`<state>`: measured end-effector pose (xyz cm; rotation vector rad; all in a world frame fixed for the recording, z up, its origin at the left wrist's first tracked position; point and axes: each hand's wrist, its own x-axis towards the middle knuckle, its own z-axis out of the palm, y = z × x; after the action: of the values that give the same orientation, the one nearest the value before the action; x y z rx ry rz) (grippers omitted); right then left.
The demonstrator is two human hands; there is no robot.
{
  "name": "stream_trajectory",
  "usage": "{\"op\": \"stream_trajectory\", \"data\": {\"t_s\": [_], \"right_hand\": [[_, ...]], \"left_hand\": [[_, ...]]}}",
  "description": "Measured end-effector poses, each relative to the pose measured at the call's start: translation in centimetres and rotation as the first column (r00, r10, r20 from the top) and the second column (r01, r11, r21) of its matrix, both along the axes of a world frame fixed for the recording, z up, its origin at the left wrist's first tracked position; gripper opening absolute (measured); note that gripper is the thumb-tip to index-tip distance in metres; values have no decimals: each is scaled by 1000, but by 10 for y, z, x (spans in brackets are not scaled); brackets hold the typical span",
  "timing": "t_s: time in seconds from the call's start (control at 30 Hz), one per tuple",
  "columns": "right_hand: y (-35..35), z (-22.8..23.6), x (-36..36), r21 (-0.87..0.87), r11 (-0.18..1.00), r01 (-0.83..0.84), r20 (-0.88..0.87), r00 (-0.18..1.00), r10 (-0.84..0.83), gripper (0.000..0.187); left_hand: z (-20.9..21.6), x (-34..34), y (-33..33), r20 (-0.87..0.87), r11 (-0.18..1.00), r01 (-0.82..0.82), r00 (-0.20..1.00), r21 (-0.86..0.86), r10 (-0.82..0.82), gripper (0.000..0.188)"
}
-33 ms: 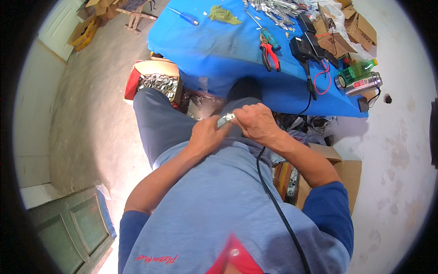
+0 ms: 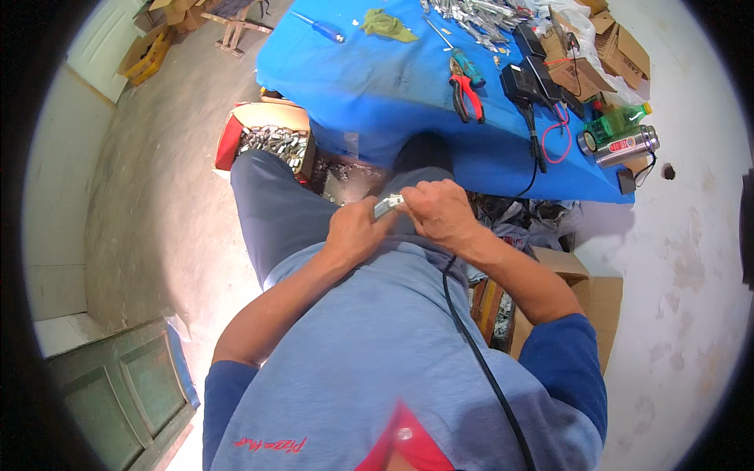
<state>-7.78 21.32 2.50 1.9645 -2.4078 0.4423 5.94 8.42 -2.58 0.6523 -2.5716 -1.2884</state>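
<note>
Over my lap, a small silvery-grey metal piece with a whitish end is held between both hands. My left hand is closed around its lower left part. My right hand has its fingers curled and pinched at the other end, so they hide that end. The piece's exact kind cannot be made out. By my left knee stands an open cardboard box filled with many similar small metal pieces.
Ahead, a blue-covered table bears red-handled pliers, screwdrivers, a green cloth, a metal-parts pile, black adapters, a green bottle and a steel flask. A black cable crosses my shirt.
</note>
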Motion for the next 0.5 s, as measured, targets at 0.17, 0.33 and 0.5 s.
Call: {"op": "stream_trajectory", "data": {"t_s": [0.17, 0.33, 0.5], "right_hand": [[-13, -30, 27, -84, 968, 236, 114, 967, -226, 22], [-24, -46, 41, -153, 936, 317, 143, 944, -296, 22], [-14, -27, -5, -51, 977, -207, -44, 978, 205, 11]], "left_hand": [[-12, 2, -16, -23, 994, -52, 998, -94, 50, 29], [-16, 7, -24, -114, 991, -108, 989, -79, 98, 27], [-16, 14, -7, 85, 998, 19, 996, 65, -25, 37]]}}
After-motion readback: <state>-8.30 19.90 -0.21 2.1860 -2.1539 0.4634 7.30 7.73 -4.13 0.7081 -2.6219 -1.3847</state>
